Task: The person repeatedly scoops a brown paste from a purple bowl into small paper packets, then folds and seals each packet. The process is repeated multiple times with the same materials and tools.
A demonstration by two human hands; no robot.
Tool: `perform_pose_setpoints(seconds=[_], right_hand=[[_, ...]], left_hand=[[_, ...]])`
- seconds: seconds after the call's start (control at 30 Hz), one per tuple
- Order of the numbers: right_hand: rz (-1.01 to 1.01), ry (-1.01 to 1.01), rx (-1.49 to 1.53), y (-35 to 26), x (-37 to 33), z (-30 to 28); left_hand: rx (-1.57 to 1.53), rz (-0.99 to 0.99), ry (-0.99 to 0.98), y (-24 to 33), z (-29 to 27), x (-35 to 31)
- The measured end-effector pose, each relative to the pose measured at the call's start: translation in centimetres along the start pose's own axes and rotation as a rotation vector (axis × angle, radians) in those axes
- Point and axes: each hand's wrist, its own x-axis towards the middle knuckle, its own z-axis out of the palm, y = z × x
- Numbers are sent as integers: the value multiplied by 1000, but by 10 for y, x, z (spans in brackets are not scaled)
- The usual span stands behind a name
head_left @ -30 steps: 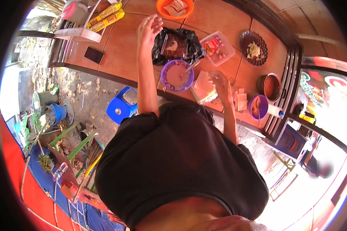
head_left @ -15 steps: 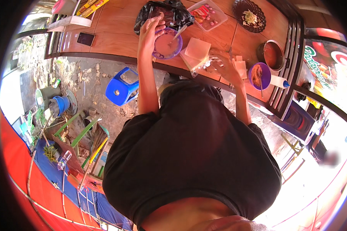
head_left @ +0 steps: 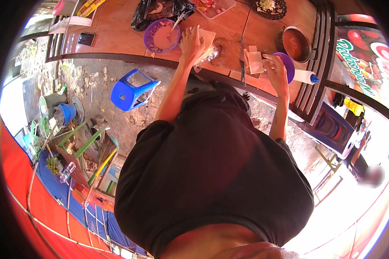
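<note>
I judged a light touch best, left hand (head_left: 192,44) at the pale sheets (head_left: 208,38), right hand (head_left: 276,71) near a purple bowl (head_left: 289,64), each grip's closure and hold unclear

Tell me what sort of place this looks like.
Probably a small food stall: a purple bowl of pinkish mixture and a cooking pot on a table, with a food-printed banner beyond.

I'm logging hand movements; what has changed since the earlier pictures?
The left hand moved right, from the larger purple bowl to the pale stacked sheets. The right hand moved right, from beside those sheets to the smaller purple bowl. Any grip is unclear. The larger bowl and blue plastic stool stayed put.
</note>
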Motion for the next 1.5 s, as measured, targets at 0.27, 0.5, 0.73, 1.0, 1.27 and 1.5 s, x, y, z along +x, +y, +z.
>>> perform_pose_setpoints(seconds=[0.27, 0.5, 0.73, 1.0, 1.27, 1.5], right_hand=[[-29, -303, 78, 5, -26, 35], [-66, -253, 133, 13, -44, 18], [-4, 65, -19, 51, -43, -43], [352, 6, -179, 104, -56, -63], [292, 123, -117, 118, -47, -56], [397, -51, 5, 133, -48, -62]], left_hand=[[-44, 31, 115, 7, 0, 0], [-713, -137, 63, 0, -5, -5], [-730, -68, 125, 0, -1, -31], [-2241, -481, 90, 49, -30, -39], [-2389, -402, -215, 107, -13, -34], [-2166, -559, -507, 136, 22, -41]])
